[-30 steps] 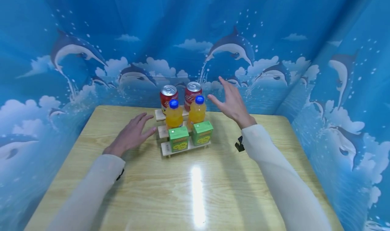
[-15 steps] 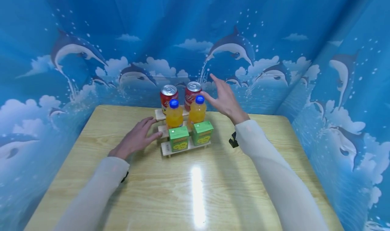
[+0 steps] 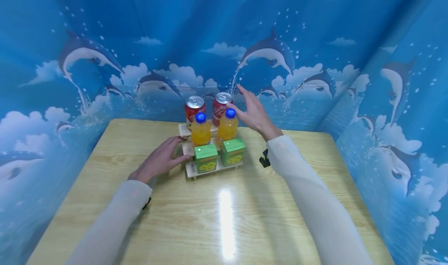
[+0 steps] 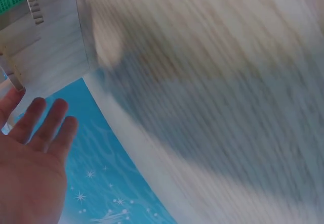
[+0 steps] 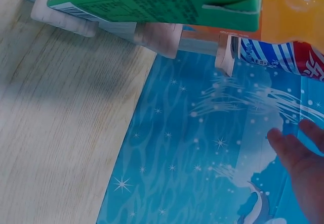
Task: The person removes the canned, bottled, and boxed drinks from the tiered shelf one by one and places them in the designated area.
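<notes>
A three-step wooden stand [image 3: 191, 170] carries two red drink cans [image 3: 194, 112] on its top step, two orange drink bottles [image 3: 201, 135] with blue caps on the middle one, and two green drink cartons [image 3: 206, 161] on the lowest. My left hand [image 3: 158, 161] is at the stand's left side, fingers extended; in the left wrist view a fingertip meets the edge of the stand [image 4: 53, 54]. Beside the right can and bottle, my right hand [image 3: 254, 114] is spread and holds nothing. The right wrist view shows it apart from the can [image 5: 268, 54].
The stand is on a wood-grain table [image 3: 182, 218], towards its back edge. A blue curtain [image 3: 189, 35] printed with dolphins rises behind the table and along the sides. A bright light reflection [image 3: 226, 226] lies on the tabletop in front.
My left hand has moved right and reached the stand's left side. The right hand has moved left, closer to the right can and bottle. The stand and drinks keep their places.
</notes>
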Demonstrator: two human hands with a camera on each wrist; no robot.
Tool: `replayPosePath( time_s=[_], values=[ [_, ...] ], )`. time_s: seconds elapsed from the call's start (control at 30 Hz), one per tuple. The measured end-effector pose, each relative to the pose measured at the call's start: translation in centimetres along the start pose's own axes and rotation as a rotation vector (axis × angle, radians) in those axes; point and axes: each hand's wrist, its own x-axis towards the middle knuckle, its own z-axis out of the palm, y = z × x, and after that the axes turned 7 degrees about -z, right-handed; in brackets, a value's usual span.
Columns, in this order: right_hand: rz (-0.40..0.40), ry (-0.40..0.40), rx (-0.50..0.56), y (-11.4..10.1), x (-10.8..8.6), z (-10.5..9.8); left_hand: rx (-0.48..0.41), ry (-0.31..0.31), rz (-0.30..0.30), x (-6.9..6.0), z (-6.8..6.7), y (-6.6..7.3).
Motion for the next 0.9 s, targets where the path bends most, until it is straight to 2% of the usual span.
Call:
replayPosePath(
  time_s=[0.37, 0.67, 0.9],
  values=[
    [-0.083, -0.066, 0.189, 0.3, 1.3, 0.1, -0.098, 0.018, 0.016, -0.1, 0.6, 0.1],
    [-0.043, -0.157, 0.253, 0.3, 2.4, 0.1, -0.117, 0.029, 0.03, -0.1, 0.8, -0.1],
    [-0.053, -0.203, 0.413, 0.4, 2.7, 0.6, -0.108, 0.046, 0.044, -0.2, 1.0, 0.0]
  ],
)
